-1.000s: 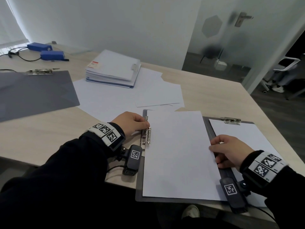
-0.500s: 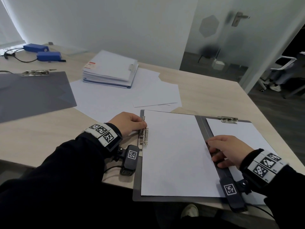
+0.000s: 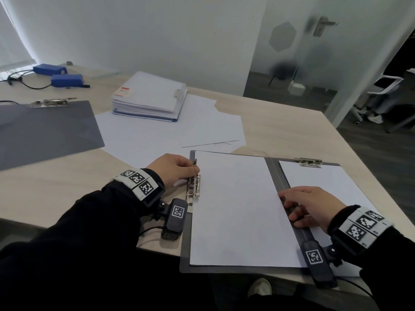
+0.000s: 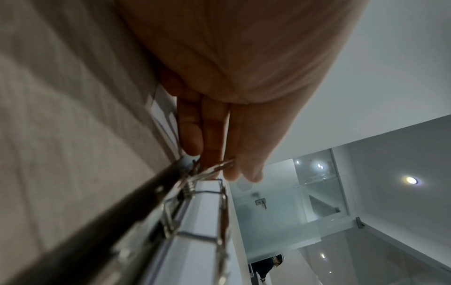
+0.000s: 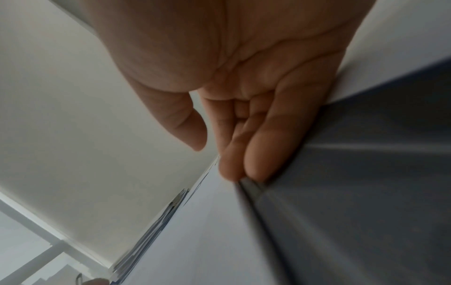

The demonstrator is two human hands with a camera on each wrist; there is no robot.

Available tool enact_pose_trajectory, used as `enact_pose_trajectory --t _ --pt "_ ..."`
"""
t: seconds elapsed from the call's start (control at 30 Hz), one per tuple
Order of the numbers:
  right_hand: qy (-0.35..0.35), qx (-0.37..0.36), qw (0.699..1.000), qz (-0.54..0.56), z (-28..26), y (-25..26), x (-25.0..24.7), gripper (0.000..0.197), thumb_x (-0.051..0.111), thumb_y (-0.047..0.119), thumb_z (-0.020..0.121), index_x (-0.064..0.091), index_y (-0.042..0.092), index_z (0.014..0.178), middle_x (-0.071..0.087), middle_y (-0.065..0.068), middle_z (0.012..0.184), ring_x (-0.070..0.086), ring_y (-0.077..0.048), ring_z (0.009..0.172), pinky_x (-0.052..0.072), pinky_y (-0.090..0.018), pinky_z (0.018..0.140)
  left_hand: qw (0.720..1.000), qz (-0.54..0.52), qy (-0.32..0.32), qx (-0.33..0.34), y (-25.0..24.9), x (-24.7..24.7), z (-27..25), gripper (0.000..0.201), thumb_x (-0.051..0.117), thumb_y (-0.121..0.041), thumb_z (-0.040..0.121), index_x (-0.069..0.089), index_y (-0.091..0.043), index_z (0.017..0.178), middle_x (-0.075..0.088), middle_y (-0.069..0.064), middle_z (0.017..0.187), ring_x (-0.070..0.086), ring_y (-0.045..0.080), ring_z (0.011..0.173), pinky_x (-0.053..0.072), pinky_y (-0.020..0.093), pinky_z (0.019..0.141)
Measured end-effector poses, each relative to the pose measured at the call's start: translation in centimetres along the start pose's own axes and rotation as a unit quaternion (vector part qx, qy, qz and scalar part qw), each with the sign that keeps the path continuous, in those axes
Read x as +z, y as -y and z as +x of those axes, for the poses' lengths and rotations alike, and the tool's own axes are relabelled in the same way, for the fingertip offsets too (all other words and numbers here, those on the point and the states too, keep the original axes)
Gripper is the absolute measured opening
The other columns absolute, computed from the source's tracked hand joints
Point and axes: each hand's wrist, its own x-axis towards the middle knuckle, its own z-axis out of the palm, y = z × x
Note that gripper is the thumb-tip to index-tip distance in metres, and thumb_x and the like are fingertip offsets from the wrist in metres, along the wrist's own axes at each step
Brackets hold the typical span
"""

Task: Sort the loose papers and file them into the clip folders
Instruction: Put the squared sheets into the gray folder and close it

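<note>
Nearest us, the open clip folder [image 3: 272, 173] lies at the desk's front edge, a white sheet [image 3: 235, 209] on its left half. Our left hand [image 3: 173, 168] pinches the lever of the metal clip [image 3: 194, 185] at the sheet's left edge; our right hand [image 3: 310, 206] rests relaxed, fingertips on the sheet's right edge at the folder's spine. We judge the paper light, limp and slippery, best steadied at that edge. Beyond the folder lie loose papers [image 3: 202, 129], then a paper stack [image 3: 150, 97]. Whether the clip already bites the sheet is hard to make out.
</note>
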Motion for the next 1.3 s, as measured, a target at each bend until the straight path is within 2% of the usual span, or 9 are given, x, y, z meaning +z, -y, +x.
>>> enact_pose_trajectory --t 0.1,0.2,0.3,0.4,0.5,0.57,0.67,0.87,1.3 --pt "0.003 -0.002 1.000 0.012 0.0 0.0 0.0 0.018 0.054 0.014 0.096 0.069 0.012 0.106 0.061 -0.013 0.084 0.058 -0.021 0.053 0.052 -0.029 0.051 0.997 -0.073 0.007 -0.007 -0.3 -0.5 -0.5 0.031 0.077 -0.048 0.076 0.078 -0.021 0.091 0.076 -0.006 0.098 0.065 0.008 0.088 0.052 0.032 0.092" --pt "-0.007 0.000 1.000 0.021 0.1 0.1 0.1 0.018 0.054 0.015 0.096 0.066 0.015 0.109 0.061 -0.013 0.084 0.058 -0.022 0.052 0.052 -0.029 0.051 0.993 -0.108 0.004 -0.045 -1.2 -1.1 -1.5 0.047 0.056 -0.061 0.088 0.078 -0.019 0.088 0.075 -0.005 0.100 0.061 0.013 0.083 0.043 0.029 0.063" --pt "-0.012 -0.001 1.000 0.019 0.2 0.2 0.2 0.017 0.054 0.016 0.096 0.066 0.016 0.109 0.061 -0.013 0.084 0.059 -0.023 0.052 0.052 -0.030 0.051 0.995 -0.083 0.022 -0.051 -1.3 -1.0 -2.7 0.042 0.057 -0.056 0.090 0.079 -0.020 0.086 0.074 0.003 0.097 0.058 0.016 0.076 0.035 0.028 0.058" --pt "-0.011 -0.001 1.000 0.012 0.1 0.1 0.2 0.017 0.053 0.017 0.096 0.066 0.015 0.108 0.060 -0.013 0.083 0.058 -0.023 0.051 0.051 -0.029 0.051 0.998 -0.005 0.053 -0.025 -0.5 -0.8 -3.2 0.016 0.072 -0.045 0.084 0.076 -0.035 0.096 0.073 -0.009 0.082 0.060 0.007 0.072 0.042 0.025 0.064" --pt "-0.011 -0.001 1.000 0.004 0.1 0.1 0.2 0.017 0.053 0.017 0.096 0.067 0.016 0.107 0.059 -0.013 0.083 0.057 -0.023 0.052 0.051 -0.029 0.050 0.993 0.092 0.065 -0.029 -0.7 -0.9 -3.4 0.036 0.074 -0.053 0.077 0.070 -0.041 0.111 0.065 -0.026 0.083 0.057 -0.002 0.080 0.045 0.024 0.084" --pt "-0.011 -0.002 1.000 0.000 0.1 0.1 0.2 0.017 0.053 0.017 0.097 0.067 0.016 0.106 0.059 -0.013 0.083 0.057 -0.023 0.051 0.051 -0.028 0.050 0.992 0.075 0.087 -0.045 -0.8 -1.0 -3.1 0.058 0.074 -0.062 0.064 0.069 -0.037 0.116 0.067 -0.020 0.101 0.061 0.002 0.090 0.046 0.030 0.101" --pt "-0.010 -0.003 1.000 -0.007 0.2 0.0 0.2 0.018 0.052 0.017 0.096 0.068 0.016 0.105 0.059 -0.013 0.084 0.057 -0.022 0.051 0.051 -0.028 0.050 0.993 0.027 0.098 -0.057 -0.4 -1.4 -2.8 0.074 0.072 -0.062 0.044 0.071 -0.032 0.113 0.071 -0.015 0.098 0.063 0.006 0.090 0.043 0.038 0.110" --pt "0.005 -0.003 1.000 -0.020 0.2 0.0 0.1 0.021 0.051 0.014 0.096 0.070 0.018 0.103 0.056 -0.011 0.082 0.056 -0.022 0.051 0.050 -0.027 0.050 0.991 -0.013 0.108 -0.073 0.4 -1.5 -2.9 0.074 0.080 -0.057 0.042 0.071 -0.030 0.112 0.073 -0.009 0.112 0.063 0.011 0.113 0.039 0.039 0.113" --pt "0.098 0.058 0.992 -0.046 0.6 1.9 -1.6 0.027 0.053 0.018 0.094 0.065 0.020 0.118 0.057 -0.010 0.083 0.065 -0.028 0.068 0.054 -0.035 0.058 0.992 -0.019 0.102 -0.075 0.1 -1.1 -3.6 0.069 0.077 -0.058 0.043 0.068 -0.038 0.108 0.068 -0.012 0.119 0.056 0.008 0.119 0.039 0.031 0.106"
